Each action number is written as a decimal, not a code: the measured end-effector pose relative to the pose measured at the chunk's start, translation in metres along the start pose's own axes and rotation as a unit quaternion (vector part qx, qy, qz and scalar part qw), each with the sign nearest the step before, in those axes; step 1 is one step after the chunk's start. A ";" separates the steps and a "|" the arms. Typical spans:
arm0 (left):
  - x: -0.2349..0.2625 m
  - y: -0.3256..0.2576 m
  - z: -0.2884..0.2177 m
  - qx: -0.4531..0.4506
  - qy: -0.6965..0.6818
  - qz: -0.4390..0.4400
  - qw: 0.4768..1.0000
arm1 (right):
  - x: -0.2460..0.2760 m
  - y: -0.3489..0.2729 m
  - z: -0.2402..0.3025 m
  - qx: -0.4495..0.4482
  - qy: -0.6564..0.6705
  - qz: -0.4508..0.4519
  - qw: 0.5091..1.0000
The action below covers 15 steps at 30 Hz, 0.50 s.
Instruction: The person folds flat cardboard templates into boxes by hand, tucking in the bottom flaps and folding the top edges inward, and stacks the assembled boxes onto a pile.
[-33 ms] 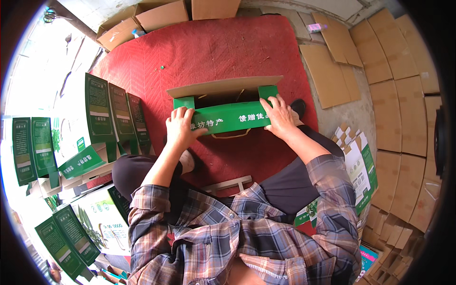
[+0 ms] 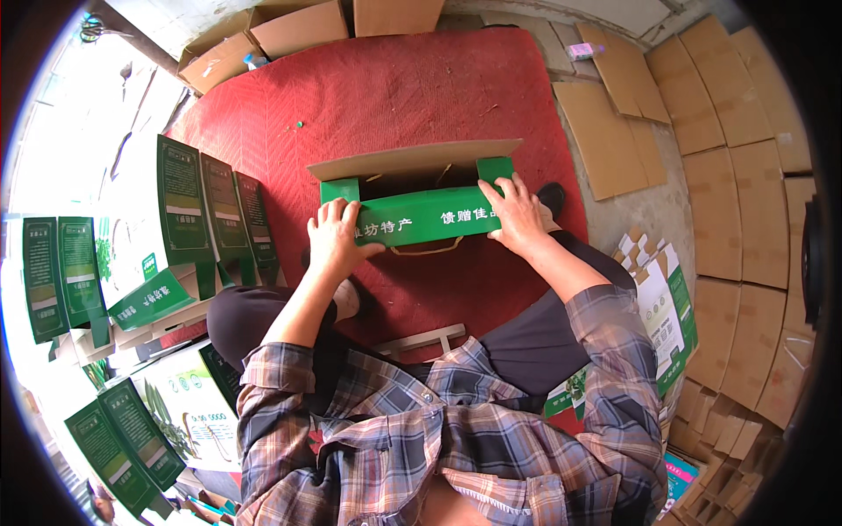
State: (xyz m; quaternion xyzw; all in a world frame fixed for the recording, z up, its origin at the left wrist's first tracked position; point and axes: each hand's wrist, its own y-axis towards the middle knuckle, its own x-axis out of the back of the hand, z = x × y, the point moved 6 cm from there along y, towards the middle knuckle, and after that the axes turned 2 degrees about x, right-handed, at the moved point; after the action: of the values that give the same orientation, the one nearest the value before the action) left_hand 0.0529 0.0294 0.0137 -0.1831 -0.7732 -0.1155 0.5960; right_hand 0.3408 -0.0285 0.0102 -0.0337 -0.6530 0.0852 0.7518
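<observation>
Between my knees stands a green gift carton (image 2: 430, 216) with white lettering on its front flap. Its top is partly open: the brown inner side of a far flap (image 2: 412, 159) stands up behind, and small green end flaps show at both sides. The inside is dark. My left hand (image 2: 336, 238) grips the left end of the front flap, fingers over the top edge and thumb on the front. At the right end, my right hand (image 2: 516, 213) holds the same flap with its fingers curled over. A yellowish cord handle (image 2: 427, 252) hangs below the near edge.
Several assembled green-and-white cartons (image 2: 184, 219) stand on the left. Flat printed cartons (image 2: 662, 307) are stacked beside my right knee. Brown boxes (image 2: 710, 210) line the right side. Cardboard sheets (image 2: 610, 140) lie beside the red carpet (image 2: 403, 96); open brown boxes (image 2: 298, 31) stand at the far edge.
</observation>
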 end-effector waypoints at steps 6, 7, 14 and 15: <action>-0.004 -0.004 -0.003 -0.017 -0.014 0.000 1.000 | 0.003 0.001 0.004 -0.003 0.032 -0.020 0.999; -0.003 -0.003 -0.003 -0.019 -0.023 -0.004 1.000 | 0.004 0.001 0.004 -0.003 0.031 -0.019 0.999; 0.000 -0.002 0.000 -0.050 -0.047 -0.021 0.997 | 0.005 0.001 0.001 0.000 0.078 -0.045 0.996; 0.000 -0.001 0.000 -0.050 -0.047 -0.020 0.997 | 0.006 0.002 0.001 0.009 0.086 -0.053 0.995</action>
State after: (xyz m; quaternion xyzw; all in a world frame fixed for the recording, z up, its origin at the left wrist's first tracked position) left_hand 0.0524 0.0281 0.0136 -0.2025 -0.7974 -0.1573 0.5463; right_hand 0.3405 -0.0260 0.0156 0.0006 -0.5862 0.0477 0.8087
